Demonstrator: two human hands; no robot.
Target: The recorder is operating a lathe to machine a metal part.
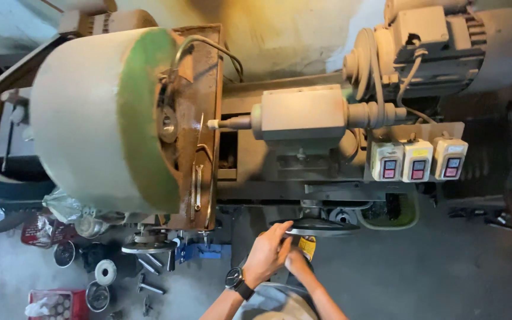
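A dark round handwheel [318, 227] juts from the lower front of a dusty grinding machine. My left hand [266, 253], with a black wristwatch, has its fingers curled on the wheel's left rim. My right hand [297, 261] lies just beneath and behind it, below the wheel and beside a small yellow object [307, 245]. The left hand partly hides it, so its fingers cannot be made out. Both forearms come in from the bottom edge.
A big cream and green wheel guard [90, 118] fills the left. A spindle [232, 122] points at it from a beige housing [300, 112]. A motor [445, 47] and three switch boxes [417, 160] sit right. Metal parts [105, 272] and a red crate [54, 302] lie below.
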